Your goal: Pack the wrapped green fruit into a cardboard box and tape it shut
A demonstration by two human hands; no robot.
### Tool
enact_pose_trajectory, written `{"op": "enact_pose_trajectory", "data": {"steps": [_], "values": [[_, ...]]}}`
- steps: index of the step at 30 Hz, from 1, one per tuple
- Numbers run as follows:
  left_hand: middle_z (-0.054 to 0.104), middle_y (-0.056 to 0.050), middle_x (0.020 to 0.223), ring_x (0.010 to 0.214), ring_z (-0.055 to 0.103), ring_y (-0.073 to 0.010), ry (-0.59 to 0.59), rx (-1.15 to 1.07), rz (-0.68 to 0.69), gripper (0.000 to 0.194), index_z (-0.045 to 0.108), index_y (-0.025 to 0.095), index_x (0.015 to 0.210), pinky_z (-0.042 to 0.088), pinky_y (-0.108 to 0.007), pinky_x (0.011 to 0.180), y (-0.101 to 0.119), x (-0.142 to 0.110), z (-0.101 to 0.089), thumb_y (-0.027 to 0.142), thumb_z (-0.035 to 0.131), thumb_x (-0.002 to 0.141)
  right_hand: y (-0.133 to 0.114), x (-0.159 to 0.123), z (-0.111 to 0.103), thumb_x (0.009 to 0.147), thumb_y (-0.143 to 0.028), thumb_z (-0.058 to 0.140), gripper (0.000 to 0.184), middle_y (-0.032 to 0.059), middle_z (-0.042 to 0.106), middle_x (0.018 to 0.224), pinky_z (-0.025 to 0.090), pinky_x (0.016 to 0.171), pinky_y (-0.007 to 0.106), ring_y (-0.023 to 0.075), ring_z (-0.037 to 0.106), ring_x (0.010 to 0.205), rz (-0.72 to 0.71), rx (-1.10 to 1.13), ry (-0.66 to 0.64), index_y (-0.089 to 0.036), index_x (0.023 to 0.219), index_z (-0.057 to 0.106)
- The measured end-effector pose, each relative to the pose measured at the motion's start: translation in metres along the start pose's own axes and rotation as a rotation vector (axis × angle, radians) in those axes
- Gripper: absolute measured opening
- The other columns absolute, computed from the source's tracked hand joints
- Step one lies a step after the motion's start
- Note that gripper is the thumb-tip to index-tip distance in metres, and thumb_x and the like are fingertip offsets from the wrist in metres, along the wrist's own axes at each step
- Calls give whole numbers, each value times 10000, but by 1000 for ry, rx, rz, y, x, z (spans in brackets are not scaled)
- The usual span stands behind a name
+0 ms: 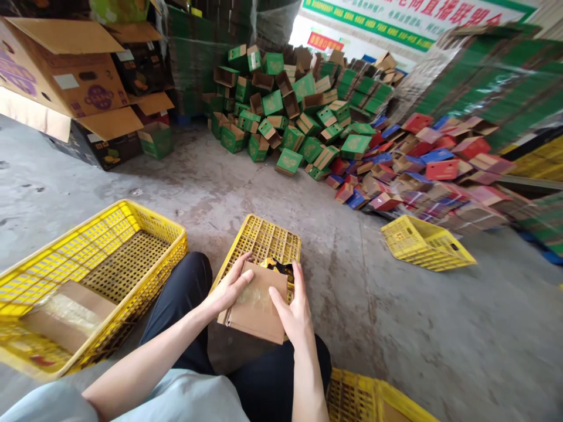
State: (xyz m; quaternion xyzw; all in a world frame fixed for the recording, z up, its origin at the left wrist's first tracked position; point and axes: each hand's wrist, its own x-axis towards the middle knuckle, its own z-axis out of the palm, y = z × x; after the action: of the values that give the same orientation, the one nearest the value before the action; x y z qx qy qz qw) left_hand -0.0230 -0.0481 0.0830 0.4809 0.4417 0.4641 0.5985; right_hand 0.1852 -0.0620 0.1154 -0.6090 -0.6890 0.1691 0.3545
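Note:
A flat brown cardboard box blank (256,305) rests over my lap, above an upturned yellow crate (264,237). My left hand (229,287) grips its left edge, fingers curled over the top. On the right side, my right hand (294,313) presses on it with the thumb on the face and the fingers along the edge. A black and yellow printed part (276,266) shows at the blank's top edge.
A large yellow crate (145,234) at my left holds flat cardboard (65,319). Another yellow crate (424,243) lies tipped at right, one more (373,398) by my right knee. Piles of green boxes (285,111) and red and blue boxes (422,170) fill the floor ahead.

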Motion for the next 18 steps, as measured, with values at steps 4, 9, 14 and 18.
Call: {"op": "enact_pose_trajectory", "data": {"steps": [4, 9, 14, 18], "values": [[416, -74, 1650, 1510, 405, -308, 9, 1, -4, 718, 376, 279, 1607, 341, -429, 1238, 0, 1, 1, 608, 554, 995, -6, 8, -15, 945, -489, 693, 883, 93, 111, 1758, 384, 1234, 543, 339, 238, 1586, -73, -166, -43, -326, 1666, 210], [433, -77, 1642, 1510, 407, -316, 27, 0, 0, 714, 391, 273, 1602, 332, -441, 1242, 2, 0, 2, 605, 557, 992, -11, 5, -30, 982, -442, 658, 882, 79, 56, 1766, 376, 1242, 546, 339, 253, 1583, -188, -292, -106, -346, 1679, 126], [447, -82, 1632, 1508, 417, -310, 22, -10, 2, 706, 396, 270, 1600, 346, -430, 1236, 3, -2, 2, 587, 567, 994, -15, -6, -39, 1008, -434, 616, 855, 76, 65, 1765, 407, 1223, 543, 351, 267, 1578, -229, -388, -131, -347, 1683, 98], [457, -84, 1625, 1488, 443, -313, 21, -21, 9, 713, 389, 269, 1604, 341, -435, 1238, 0, -1, 1, 585, 574, 992, -19, -18, -46, 1014, -442, 605, 865, 93, 60, 1763, 411, 1211, 573, 369, 288, 1568, -229, -426, -148, -344, 1685, 67]]}}
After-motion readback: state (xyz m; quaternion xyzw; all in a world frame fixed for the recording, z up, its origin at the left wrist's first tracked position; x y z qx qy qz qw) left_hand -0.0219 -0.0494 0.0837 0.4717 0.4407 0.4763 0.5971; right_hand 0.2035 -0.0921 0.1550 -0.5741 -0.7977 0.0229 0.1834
